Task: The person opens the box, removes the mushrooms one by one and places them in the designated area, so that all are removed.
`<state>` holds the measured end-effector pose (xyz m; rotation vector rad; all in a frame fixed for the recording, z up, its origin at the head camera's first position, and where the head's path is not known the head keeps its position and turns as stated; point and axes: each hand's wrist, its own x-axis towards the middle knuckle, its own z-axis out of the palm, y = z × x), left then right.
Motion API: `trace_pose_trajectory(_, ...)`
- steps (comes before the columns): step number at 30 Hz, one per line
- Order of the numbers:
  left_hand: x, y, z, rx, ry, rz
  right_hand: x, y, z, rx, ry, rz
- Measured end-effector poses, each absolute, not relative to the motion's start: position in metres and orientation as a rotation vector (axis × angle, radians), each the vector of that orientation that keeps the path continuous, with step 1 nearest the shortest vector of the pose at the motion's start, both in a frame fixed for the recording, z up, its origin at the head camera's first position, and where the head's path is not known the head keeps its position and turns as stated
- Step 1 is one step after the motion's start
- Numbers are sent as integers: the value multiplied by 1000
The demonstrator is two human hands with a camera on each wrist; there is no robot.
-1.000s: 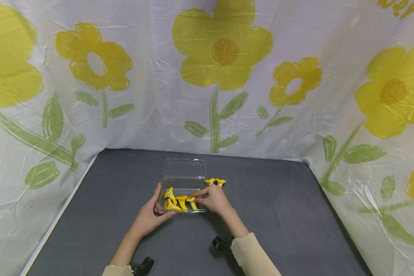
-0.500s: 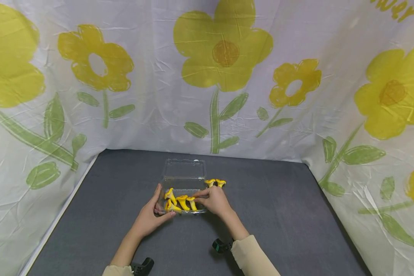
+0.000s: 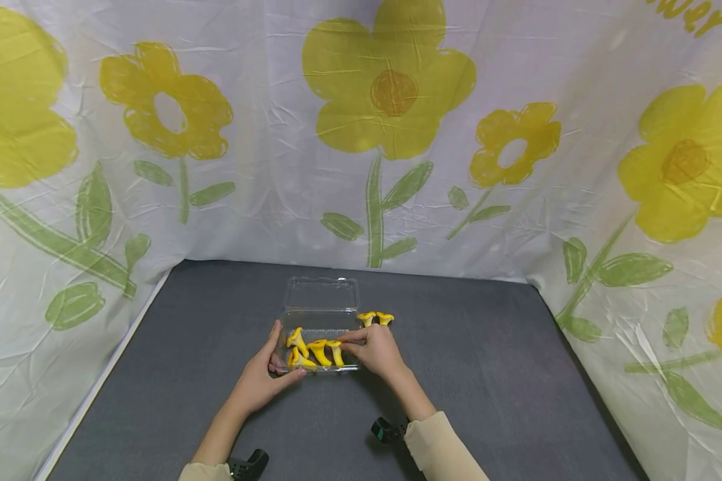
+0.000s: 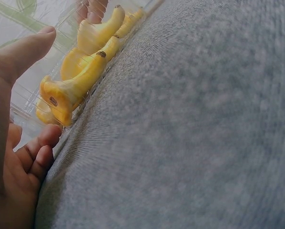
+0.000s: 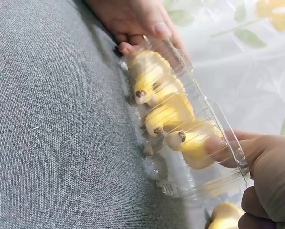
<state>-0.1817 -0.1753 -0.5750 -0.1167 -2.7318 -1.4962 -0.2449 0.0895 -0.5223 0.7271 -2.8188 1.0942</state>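
A clear plastic clamshell box (image 3: 323, 312) lies on the dark cloth, its lid (image 3: 323, 294) folded back. Holding its left end is my left hand (image 3: 259, 377), thumb along the front edge and fingers around the far side. Several yellow chanterelle mushrooms (image 4: 76, 90) lie inside. My right hand (image 3: 378, 351) reaches over the box's right end and pinches the cap of the rightmost chanterelle (image 3: 337, 353), its stem pointing to the front wall. Through the box wall, the right wrist view shows a fingertip on that mushroom (image 5: 199, 148).
Two more chanterelles (image 3: 385, 318) lie on the cloth just right of the box, partly behind the right hand. A white curtain (image 3: 265, 167) with painted yellow flowers encloses the dark table (image 3: 493, 374). Both wrists wear black camera bands (image 3: 387, 429).
The rightmost chanterelle has turned a little, its stem straighter, and sits closer to the one beside it, whose stem has shifted slightly right. The left hand has stayed on the box.
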Motion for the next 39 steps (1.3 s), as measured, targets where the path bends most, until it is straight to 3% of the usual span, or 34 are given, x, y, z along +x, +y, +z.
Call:
trace_pose_trajectory(24, -182, -177, -577, -134, -2722, -1471, -246, 97, -509, 752, -2613, 1256)
trace_pose_trajectory(39, -181, -177, -577, -152, -2713, -1481, -250, 109, -498, 546, -2608, 1331)
